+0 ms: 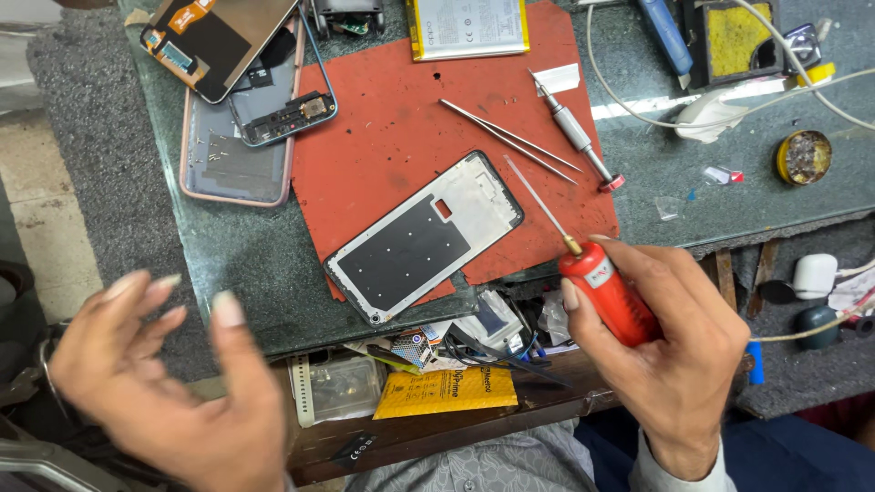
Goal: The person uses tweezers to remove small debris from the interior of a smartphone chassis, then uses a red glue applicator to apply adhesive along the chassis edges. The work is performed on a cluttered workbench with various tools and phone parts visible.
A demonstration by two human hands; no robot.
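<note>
Risk at this moment centres on the red-handled screwdriver, gripped in the right hand at lower right of the frame. Its thin shaft points up and to the left, and the tip hangs above the right edge of the red work mat, just beside the upper right corner of the phone frame. A slip of the grip could, in my judgement, drive the tip across the frame's dark inner plate and scratch it.

The left hand is open with fingers spread, holding nothing, at lower left of the frame and clear of the glass-topped bench. It does not steady the phone frame (which lies loose and diagonal, its lower corner overhanging the mat), so any sideways push from the tool would likely shift the part.

Loose tools lie above the tool tip: metal tweezers and a second, silver screwdriver near the mat's upper right. A careless sweep of the wrist could knock them.

The phone frame sits at centre frame, to the left of and slightly above the right hand, near but not touching it. A disassembled phone lies at upper left, well apart from both hands.
</note>
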